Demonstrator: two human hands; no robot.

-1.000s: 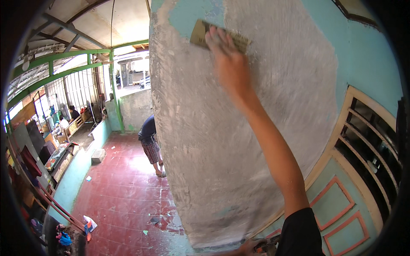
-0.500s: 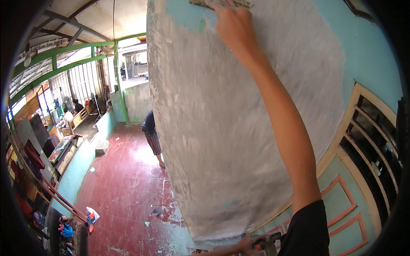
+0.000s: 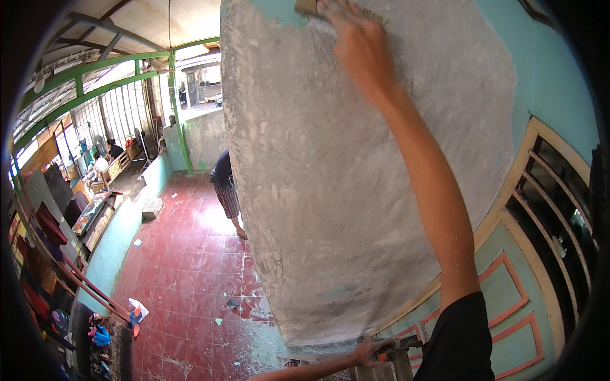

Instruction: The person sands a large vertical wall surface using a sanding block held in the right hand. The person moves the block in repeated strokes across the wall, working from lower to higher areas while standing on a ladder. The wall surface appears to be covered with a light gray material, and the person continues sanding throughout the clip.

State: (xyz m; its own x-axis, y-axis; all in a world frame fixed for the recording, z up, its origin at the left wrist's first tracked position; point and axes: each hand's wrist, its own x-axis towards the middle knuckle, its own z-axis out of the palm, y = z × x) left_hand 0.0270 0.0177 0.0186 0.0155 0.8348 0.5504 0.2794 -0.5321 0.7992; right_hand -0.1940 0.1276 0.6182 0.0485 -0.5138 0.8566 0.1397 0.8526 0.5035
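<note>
In the head view, held a tan, rectangular abrasive-paper sheet against the rough grey plastered wall, gripping with right hand, fingers laid across; rested left hand at a grey metal ladder-like frame, could not tell finger closure. Appeared mid-sanding; called for flat, even pressure next.

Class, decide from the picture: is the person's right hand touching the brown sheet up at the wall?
Touching: the head view shows the right hand with its fingers laid over the brown sheet.
</note>
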